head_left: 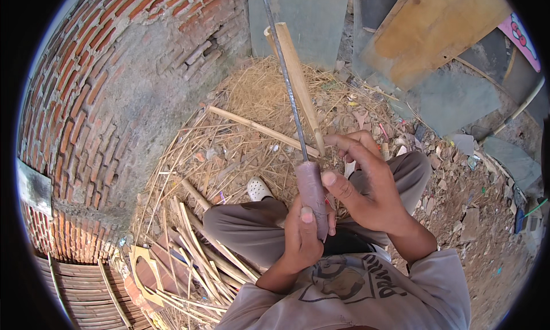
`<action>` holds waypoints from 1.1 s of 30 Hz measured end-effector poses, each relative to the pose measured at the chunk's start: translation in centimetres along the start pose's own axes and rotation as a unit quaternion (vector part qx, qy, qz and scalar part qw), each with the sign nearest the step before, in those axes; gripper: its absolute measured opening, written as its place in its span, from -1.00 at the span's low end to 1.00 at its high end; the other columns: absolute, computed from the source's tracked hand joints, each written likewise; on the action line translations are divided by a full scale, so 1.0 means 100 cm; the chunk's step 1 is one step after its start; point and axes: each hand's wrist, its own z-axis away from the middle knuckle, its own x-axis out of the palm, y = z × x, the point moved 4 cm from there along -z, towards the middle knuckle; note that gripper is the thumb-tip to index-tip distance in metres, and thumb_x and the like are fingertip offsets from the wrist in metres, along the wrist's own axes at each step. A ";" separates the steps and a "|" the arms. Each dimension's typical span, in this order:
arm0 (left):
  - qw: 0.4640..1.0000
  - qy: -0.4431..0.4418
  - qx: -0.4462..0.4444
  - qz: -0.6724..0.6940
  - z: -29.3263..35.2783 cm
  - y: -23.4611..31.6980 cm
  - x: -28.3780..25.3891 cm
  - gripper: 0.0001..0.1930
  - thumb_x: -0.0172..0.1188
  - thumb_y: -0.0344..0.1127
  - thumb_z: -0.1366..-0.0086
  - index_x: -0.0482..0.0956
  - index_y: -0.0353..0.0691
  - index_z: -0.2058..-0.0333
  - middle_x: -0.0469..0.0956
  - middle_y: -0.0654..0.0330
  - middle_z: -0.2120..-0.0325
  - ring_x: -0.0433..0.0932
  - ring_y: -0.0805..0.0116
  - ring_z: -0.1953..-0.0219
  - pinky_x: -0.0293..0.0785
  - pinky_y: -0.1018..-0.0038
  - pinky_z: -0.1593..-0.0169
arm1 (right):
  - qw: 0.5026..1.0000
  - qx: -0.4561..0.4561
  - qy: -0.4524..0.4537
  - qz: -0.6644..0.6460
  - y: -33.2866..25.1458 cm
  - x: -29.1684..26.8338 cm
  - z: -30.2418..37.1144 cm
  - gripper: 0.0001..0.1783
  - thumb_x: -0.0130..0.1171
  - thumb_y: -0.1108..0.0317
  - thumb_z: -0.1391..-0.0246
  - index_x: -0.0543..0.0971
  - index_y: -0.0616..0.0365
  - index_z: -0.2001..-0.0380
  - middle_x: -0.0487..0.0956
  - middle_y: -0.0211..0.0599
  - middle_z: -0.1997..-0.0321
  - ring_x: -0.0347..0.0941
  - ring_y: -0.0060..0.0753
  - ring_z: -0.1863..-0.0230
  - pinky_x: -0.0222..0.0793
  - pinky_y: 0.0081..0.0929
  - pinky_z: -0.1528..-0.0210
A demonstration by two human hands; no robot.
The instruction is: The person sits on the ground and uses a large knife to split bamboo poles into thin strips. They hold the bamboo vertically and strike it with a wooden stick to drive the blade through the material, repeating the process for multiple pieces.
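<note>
My left hand (303, 232) is wrapped around the brown cylindrical handle (310, 186) of a tool with a long, thin, dark metal rod (286, 77). The rod points up and away from me, leaning slightly left. My right hand (369, 186) is beside the top of the handle, its thumb and index finger apart, with nothing visible between them. Its thumb tip is close to the handle; I cannot tell whether they touch. Beyond the rod is a tapered piece of pale wood (302, 83), its narrow end near my right index finger. A pale stick (252, 125) lies across the ground behind the rod.
Split bamboo strips (197, 255) are piled at my left, beside a yellowish board with a cutout (140, 272). A brick wall (103, 100) rises at the left. Straw and shavings (258, 89) cover the ground ahead. Flat panels (435, 32) lean at the far right, with rubble below.
</note>
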 end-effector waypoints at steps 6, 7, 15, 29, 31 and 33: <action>0.991 0.004 -0.039 0.131 0.001 0.000 -0.030 -0.46 -0.16 0.11 -0.48 0.34 -0.40 0.12 0.42 0.11 0.62 0.34 0.48 0.67 0.30 0.57 0.58 | 0.943 0.155 0.295 0.007 0.115 -0.101 0.027 -0.56 0.21 0.18 -0.18 0.52 0.27 -0.01 0.45 -0.22 0.06 0.36 -0.35 0.02 0.29 -0.37 -0.06; 0.992 0.013 -0.044 0.115 0.000 0.001 -0.029 -0.45 -0.14 0.13 -0.46 0.34 -0.40 0.13 0.41 0.11 0.63 0.35 0.48 0.68 0.30 0.57 0.59 | 0.921 0.201 0.332 0.032 0.157 -0.121 0.044 -0.54 0.20 0.16 -0.18 0.51 0.28 -0.02 0.47 -0.20 0.03 0.38 -0.32 -0.01 0.29 -0.36 -0.09; 0.989 0.048 -0.100 0.092 -0.003 0.011 -0.027 -0.34 -0.05 0.28 -0.37 0.36 -0.39 0.21 0.41 0.10 0.66 0.35 0.46 0.71 0.30 0.56 0.60 | 0.700 0.646 0.170 0.253 0.532 -0.122 0.419 -0.04 0.36 -0.21 0.19 0.41 0.35 -0.12 0.57 0.21 0.04 0.47 0.19 -0.09 0.35 -0.01 -0.16; 0.992 0.107 -0.067 0.001 -0.008 0.037 -0.038 -0.32 -0.13 0.30 -0.38 0.36 -0.40 0.28 0.33 0.14 0.78 0.26 0.46 0.81 0.20 0.58 0.74 | 0.656 0.715 0.099 0.219 0.446 0.007 0.461 -0.12 0.40 -0.14 0.22 0.41 0.26 -0.07 0.59 0.17 0.12 0.55 0.20 0.06 0.47 -0.01 0.05; 0.991 0.106 -0.080 0.017 -0.006 0.041 -0.042 -0.32 -0.13 0.30 -0.38 0.36 -0.40 0.28 0.34 0.14 0.77 0.27 0.46 0.81 0.20 0.57 0.74 | 0.712 0.628 0.082 0.302 0.449 -0.018 0.424 -0.24 0.39 -0.05 0.21 0.44 0.24 0.02 0.61 0.14 0.18 0.57 0.20 0.13 0.49 0.00 0.11; 0.989 0.106 -0.096 0.030 -0.007 0.045 -0.040 -0.35 -0.13 0.28 -0.40 0.36 -0.38 0.24 0.36 0.13 0.74 0.28 0.47 0.80 0.22 0.57 0.72 | 0.775 0.548 0.106 0.297 0.458 -0.057 0.391 -0.44 0.37 0.14 0.18 0.47 0.25 0.14 0.63 0.05 0.30 0.60 0.13 0.27 0.50 -0.03 0.18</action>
